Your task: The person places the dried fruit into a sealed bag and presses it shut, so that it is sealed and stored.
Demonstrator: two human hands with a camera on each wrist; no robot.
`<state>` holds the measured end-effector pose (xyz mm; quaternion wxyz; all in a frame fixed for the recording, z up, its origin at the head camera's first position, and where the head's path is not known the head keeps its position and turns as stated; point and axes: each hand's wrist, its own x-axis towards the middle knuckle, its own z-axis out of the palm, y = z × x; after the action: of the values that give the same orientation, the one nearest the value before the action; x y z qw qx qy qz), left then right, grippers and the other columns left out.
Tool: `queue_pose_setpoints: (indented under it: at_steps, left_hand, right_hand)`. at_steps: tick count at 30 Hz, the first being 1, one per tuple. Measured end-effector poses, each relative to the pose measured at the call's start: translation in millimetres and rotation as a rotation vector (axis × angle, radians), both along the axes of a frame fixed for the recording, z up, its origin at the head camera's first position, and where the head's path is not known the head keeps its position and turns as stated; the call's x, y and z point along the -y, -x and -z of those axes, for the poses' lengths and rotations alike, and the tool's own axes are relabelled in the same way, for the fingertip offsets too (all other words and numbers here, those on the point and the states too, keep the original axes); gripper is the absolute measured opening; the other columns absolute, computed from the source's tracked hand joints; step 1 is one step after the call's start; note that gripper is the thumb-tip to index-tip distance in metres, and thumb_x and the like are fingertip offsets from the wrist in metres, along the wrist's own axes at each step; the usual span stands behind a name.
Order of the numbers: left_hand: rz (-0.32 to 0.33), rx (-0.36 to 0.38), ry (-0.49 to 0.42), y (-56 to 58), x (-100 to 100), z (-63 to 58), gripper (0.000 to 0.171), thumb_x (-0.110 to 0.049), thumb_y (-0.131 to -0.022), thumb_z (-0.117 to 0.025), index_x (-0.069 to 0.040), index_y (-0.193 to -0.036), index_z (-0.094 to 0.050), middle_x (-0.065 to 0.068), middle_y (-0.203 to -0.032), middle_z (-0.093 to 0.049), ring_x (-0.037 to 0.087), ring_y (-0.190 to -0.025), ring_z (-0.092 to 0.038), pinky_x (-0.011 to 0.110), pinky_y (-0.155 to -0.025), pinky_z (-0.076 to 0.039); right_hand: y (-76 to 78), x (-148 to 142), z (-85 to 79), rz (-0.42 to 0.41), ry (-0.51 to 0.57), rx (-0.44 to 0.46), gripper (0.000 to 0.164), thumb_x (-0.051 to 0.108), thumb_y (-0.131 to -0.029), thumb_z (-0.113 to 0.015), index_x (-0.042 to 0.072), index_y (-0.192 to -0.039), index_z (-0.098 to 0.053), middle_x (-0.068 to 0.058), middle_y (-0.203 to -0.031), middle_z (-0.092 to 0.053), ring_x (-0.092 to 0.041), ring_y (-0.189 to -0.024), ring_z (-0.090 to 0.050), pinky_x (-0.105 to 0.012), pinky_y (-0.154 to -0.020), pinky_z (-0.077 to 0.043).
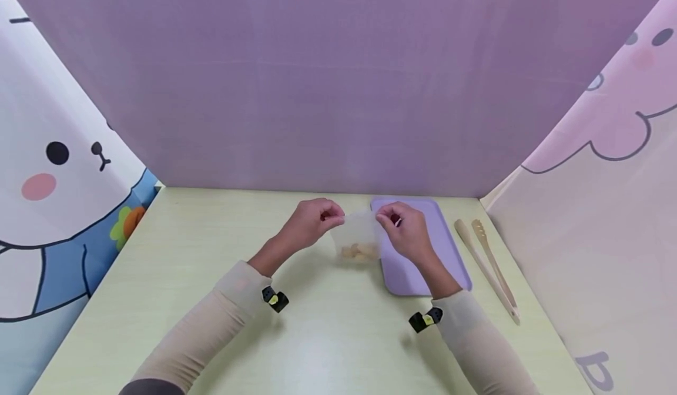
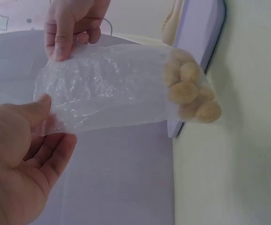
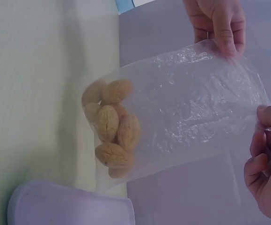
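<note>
A clear plastic bag (image 1: 357, 230) hangs between my two hands, with several brown, wrinkled, oval nuts that look like walnuts (image 3: 108, 123) gathered at its bottom. My left hand (image 1: 313, 223) pinches one upper corner between thumb and fingers. At the opposite upper corner, my right hand (image 1: 408, 230) pinches the bag the same way. In both wrist views the plastic is spread between the hands, above the table. Whether the bag's top edge is sealed, I cannot tell.
A purple tray (image 1: 443, 239) lies on the pale table (image 1: 211, 277), partly behind my right hand. To its right lie two long wooden utensils, one with a plain head (image 1: 482, 264) and one slotted (image 1: 493, 260). A purple panel (image 1: 338, 89) stands along the back.
</note>
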<state>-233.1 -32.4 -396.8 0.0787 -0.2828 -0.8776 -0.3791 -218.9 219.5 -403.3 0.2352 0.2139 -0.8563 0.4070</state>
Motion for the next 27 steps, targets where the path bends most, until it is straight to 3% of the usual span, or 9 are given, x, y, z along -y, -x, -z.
queue_pose_setpoints:
  at_steps: [5, 11, 15, 22, 27]
  left_hand:
    - [-0.008, -0.126, 0.062, -1.2, -3.3, -0.5, 0.007, -0.017, -0.096, -0.071, -0.011, -0.093, -0.073, 0.001, -0.088, -0.07, 0.01, -0.079, -0.059, 0.028, -0.072, -0.053]
    - [-0.013, -0.198, 0.11, -2.6, -6.0, -3.9, 0.008, -0.009, -0.095, -0.071, -0.009, -0.087, -0.069, 0.002, -0.086, -0.068, 0.013, -0.081, -0.061, 0.031, -0.076, -0.056]
    - [-0.02, -0.185, 0.132, -3.7, -6.6, -7.4, 0.009, -0.008, -0.094, -0.072, -0.01, -0.086, -0.067, 0.001, -0.084, -0.066, 0.011, -0.078, -0.059, 0.029, -0.073, -0.055]
    - [0.018, -0.099, 0.09, -6.3, -8.9, -6.5, 0.009, -0.016, -0.096, -0.07, -0.008, -0.1, -0.07, 0.004, -0.098, -0.07, 0.016, -0.089, -0.066, 0.033, -0.08, -0.057]
    - [0.048, -0.139, 0.071, -6.8, -14.4, 0.6, 0.009, -0.017, -0.095, -0.072, -0.009, -0.098, -0.072, 0.004, -0.097, -0.072, 0.017, -0.091, -0.07, 0.031, -0.081, -0.059]
  right_hand:
    - [-2.2, -1.8, -0.8, -0.012, -0.011, 0.052, 0.006, 0.005, -0.089, -0.077, 0.001, -0.088, -0.072, -0.01, -0.077, -0.069, -0.012, -0.067, -0.058, -0.02, -0.058, -0.048]
    - [-2.6, 0.4, -0.2, -0.071, -0.107, 0.116, 0.012, 0.008, -0.089, -0.078, 0.002, -0.098, -0.074, -0.006, -0.08, -0.069, -0.011, -0.071, -0.059, -0.022, -0.061, -0.049]
    - [-1.6, 4.6, 0.5, -0.106, -0.155, 0.072, 0.01, 0.012, -0.089, -0.078, 0.005, -0.096, -0.077, -0.004, -0.081, -0.071, -0.011, -0.072, -0.06, -0.024, -0.063, -0.049]
    - [-1.1, 5.3, 1.4, -0.049, -0.127, -0.047, 0.004, 0.01, -0.085, -0.081, 0.007, -0.085, -0.079, -0.003, -0.075, -0.072, -0.008, -0.061, -0.055, -0.022, -0.055, -0.045]
    - [-2.5, 5.0, 1.8, -0.05, -0.126, -0.033, 0.006, 0.012, -0.087, -0.08, 0.006, -0.086, -0.079, -0.004, -0.075, -0.072, -0.009, -0.062, -0.056, -0.023, -0.056, -0.047]
